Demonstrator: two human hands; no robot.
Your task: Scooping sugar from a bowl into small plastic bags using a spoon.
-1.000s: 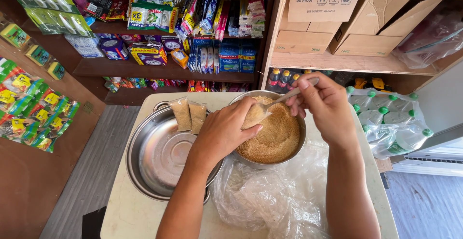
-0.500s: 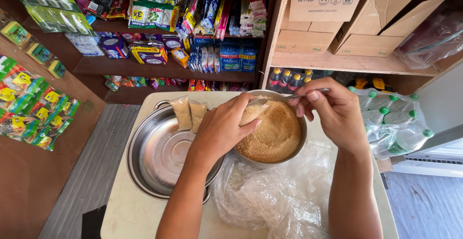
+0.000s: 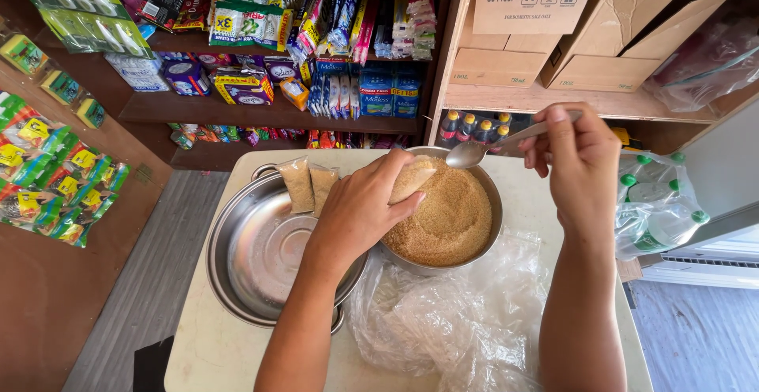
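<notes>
Here the left hand [image 3: 360, 210] closes its grip on a small filled bag [image 3: 411, 178] over the centre bowl [image 3: 492, 198], while the right hand [image 3: 581, 162], raised upper right, pinches a spoon [image 3: 482, 151].

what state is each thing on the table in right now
Left hand: shut on small clear bag, part-filled with brown grains.
Right hand: shut on metal spoon, empty, raised over the bowl's rim.
Round metal bowl: nearly full of brown grains.
Wide steel basin: almost empty, two filled packets leaning inside.
Clear plastic sheet: crumpled, flat on the table.
</notes>
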